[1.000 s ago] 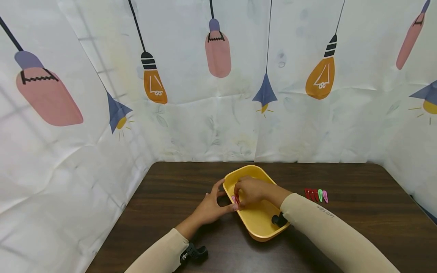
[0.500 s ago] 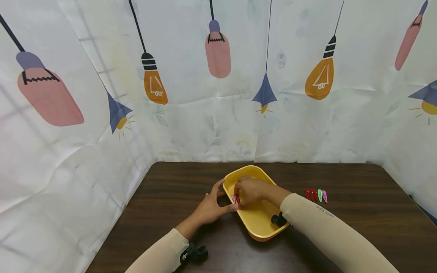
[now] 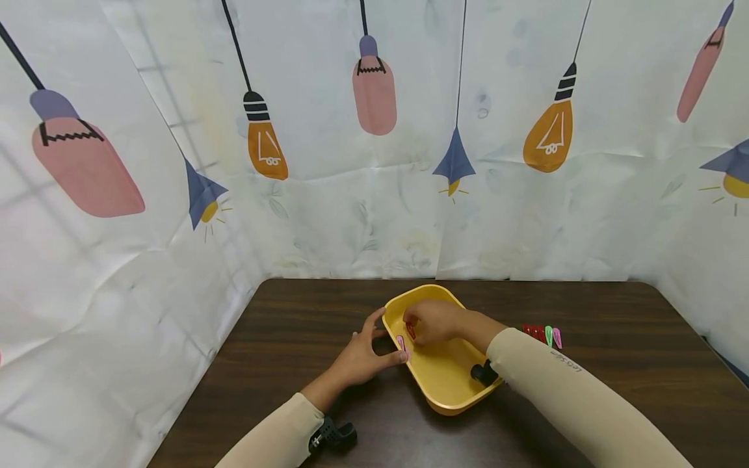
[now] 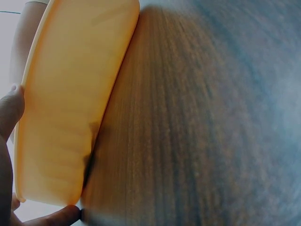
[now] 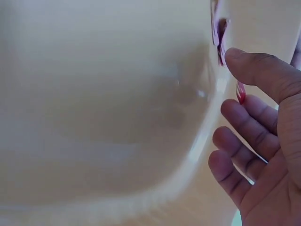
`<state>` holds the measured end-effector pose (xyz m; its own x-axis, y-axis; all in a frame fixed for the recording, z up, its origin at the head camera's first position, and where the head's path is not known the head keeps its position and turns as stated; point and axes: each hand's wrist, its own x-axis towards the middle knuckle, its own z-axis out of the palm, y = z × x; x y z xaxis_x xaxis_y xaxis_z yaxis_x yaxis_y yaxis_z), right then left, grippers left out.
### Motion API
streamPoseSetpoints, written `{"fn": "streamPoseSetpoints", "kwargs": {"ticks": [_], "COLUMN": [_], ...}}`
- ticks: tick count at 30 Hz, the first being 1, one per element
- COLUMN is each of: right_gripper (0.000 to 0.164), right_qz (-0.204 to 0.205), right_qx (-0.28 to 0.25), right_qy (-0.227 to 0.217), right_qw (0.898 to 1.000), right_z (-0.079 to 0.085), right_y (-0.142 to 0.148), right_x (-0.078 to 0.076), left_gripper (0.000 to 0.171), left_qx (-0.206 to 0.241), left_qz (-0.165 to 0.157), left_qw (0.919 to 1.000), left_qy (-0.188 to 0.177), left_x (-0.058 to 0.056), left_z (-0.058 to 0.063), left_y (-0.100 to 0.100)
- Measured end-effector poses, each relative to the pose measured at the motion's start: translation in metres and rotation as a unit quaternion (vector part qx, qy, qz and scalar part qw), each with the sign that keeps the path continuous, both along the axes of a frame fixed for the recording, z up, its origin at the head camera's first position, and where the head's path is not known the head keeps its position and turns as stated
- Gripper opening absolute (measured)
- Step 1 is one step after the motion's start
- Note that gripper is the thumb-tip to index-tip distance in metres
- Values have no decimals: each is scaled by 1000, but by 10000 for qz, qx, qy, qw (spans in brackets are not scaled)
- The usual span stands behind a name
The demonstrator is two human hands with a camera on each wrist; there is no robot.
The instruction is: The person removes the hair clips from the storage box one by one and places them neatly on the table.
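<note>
My left hand [image 3: 363,357] holds the left side of a yellow plastic tub [image 3: 445,403], its thumb on the rim. In the left wrist view the tub's outer wall [image 4: 75,103] lies between thumb and fingers. Inside the tub, my right hand [image 3: 435,322] pinches a red snap hair clip [image 3: 411,330]; in the right wrist view only a bit of the red clip [image 5: 241,94] shows between thumb and fingers. A pink hair clip [image 3: 400,342] is in the tub by the left wall, close to my left thumb.
On the dark wooden table [image 3: 614,390], right of the tub, a row holds several red clips [image 3: 532,332], a green clip [image 3: 549,335] and a pink clip [image 3: 558,338]. A printed white curtain [image 3: 374,214] hangs behind. Black wrist cameras sit on both forearms.
My right hand has shifted slightly up and right inside the tub, and the red hair clip has come away from beside the pink one. My left hand has stayed on the tub.
</note>
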<state>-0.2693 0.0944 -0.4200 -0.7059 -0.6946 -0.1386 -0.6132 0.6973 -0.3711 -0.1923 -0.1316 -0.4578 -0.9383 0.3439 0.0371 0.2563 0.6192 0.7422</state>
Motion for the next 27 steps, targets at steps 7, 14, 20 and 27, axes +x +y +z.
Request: {"fn": "streamPoseSetpoints", "kwargs": {"ticks": [7,14,20,27], "right_gripper": [42,40,42,42], "right_qz": [-158,-244,-340,-414], "right_qx": [-81,-108,-192,-302], "right_qy": [-55,-70,-119,-137], "right_qw": [9998,9996,9992,9986], "right_z": [10,17,24,33], "right_y": [6,13,19,30], "right_x": [0,-1,-2,0], "left_gripper": [108,107,107,107], "left_qx": [-1,8,-11,-18], "left_qz": [0,45,44,71], "left_qw": [10000,10000,10000,10000], "left_qy": [-27,-27,13,-30], "left_x": [0,0,0,-1], "left_z": [0,0,-1,-1], "left_y": [0,1,1,1]}}
